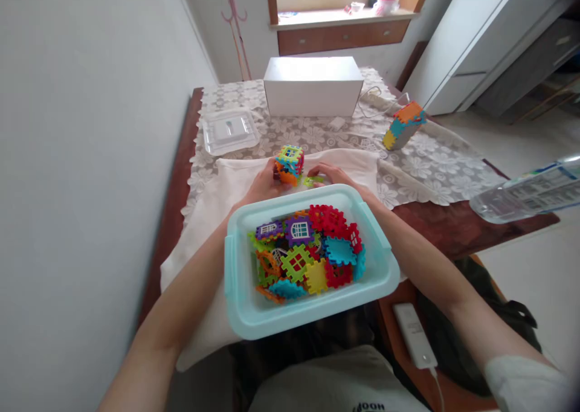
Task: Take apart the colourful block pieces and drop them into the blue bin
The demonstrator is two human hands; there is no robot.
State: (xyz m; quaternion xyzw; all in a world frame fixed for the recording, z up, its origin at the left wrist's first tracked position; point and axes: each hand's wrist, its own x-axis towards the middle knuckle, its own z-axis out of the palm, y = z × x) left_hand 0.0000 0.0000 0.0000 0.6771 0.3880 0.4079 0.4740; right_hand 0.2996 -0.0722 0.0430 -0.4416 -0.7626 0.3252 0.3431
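A colourful cube built of interlocking plastic tiles (pixel 289 163) stands on a white cloth (pixel 212 200) beyond a light blue tub (pixel 240 315). My left hand (pixel 264 185) is curled against the cube's left side and grips it. My right hand (pixel 330 175) rests just right of the cube with its fingers pinched on a flat green tile (pixel 312 181). The tub holds several loose tiles (pixel 308 252) in red, purple, green, yellow and blue.
A second tile block (pixel 403 125) lies on the lace tablecloth at the right. A white box (pixel 312 86) and a clear lid (pixel 230 131) sit farther back. A plastic bottle (pixel 530 191) overhangs the right table edge. The wall runs along the left.
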